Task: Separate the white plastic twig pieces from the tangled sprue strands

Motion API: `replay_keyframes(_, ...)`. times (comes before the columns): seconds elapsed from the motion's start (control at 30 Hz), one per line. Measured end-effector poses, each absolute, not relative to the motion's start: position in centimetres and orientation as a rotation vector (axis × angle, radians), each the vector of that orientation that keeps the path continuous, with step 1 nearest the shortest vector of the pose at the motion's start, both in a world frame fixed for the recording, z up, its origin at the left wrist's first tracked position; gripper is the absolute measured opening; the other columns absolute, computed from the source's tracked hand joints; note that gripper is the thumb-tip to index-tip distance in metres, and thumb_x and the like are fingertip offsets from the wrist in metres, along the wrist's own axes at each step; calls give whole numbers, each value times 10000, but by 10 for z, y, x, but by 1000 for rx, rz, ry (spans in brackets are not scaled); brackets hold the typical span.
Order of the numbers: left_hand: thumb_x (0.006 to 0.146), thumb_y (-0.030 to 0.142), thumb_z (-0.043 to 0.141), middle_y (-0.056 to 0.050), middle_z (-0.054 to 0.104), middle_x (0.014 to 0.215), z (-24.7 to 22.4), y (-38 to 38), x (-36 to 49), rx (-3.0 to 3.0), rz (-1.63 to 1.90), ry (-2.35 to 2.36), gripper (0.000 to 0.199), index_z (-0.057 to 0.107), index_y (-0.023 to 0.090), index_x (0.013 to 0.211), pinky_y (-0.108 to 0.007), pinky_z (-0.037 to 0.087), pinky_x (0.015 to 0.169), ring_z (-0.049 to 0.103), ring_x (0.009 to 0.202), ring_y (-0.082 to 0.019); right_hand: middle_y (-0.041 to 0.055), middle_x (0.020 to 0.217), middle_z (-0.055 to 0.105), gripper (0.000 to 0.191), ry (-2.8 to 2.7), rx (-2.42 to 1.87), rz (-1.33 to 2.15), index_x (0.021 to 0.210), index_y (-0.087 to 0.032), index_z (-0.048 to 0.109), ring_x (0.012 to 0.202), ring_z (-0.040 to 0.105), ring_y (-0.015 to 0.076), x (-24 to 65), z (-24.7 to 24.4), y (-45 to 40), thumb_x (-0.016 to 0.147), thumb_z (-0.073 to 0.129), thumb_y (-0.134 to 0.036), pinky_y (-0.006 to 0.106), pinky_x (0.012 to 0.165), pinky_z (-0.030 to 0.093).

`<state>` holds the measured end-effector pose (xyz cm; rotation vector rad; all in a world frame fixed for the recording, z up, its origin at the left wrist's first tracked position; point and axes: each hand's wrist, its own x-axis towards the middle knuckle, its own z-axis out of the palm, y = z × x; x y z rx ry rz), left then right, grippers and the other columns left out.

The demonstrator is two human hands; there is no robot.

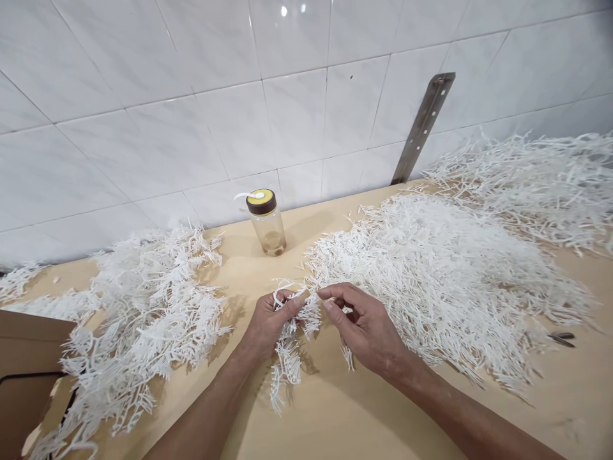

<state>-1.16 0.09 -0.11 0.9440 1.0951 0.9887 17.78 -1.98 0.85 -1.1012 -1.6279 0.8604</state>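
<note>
My left hand [274,318] is closed around a white branched plastic strand [287,364], whose toothed lower end hangs over the table. A curved white piece of it loops up above my thumb. Just to the right, my right hand [366,326] has thumb and forefinger pinched together beside the strand's upper tip; what sits between those fingertips is too small to make out. More thin white bits show below that hand's curled fingers. A large heap of loose white plastic sprigs [431,275] spreads beyond and to the right of my right hand.
On the left lies a pile of white branched strands [153,306], next to a cardboard box [29,377]. A clear bottle with a dark and yellow lid [268,223] stands near the tiled wall [297,121]. A metal bracket [424,128] rises behind the wooden table [345,409].
</note>
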Motion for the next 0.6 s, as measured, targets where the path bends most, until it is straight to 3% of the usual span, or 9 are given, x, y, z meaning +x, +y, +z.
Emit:
replay_keyframes(0.13,656,476,825,-18,647,564,-1,1,-12,950,980,1099,392,667,127,742,-219,401,457,533,450,-105,92,1025,668,214,-1649,-1133,873,1045,-203,687,693,597,135,178,2,-18,938,550,-328,240,540,524)
replay_keyframes(0.6,647,457,832,-21,641,605,-1,-2,-7,1095,986,1155,367,703,126,738,-234,421,540,537,541,-118,26,790,654,138,-1601,-1234,1021,856,-192,642,680,595,144,177,5,-16,891,569,-304,247,558,478)
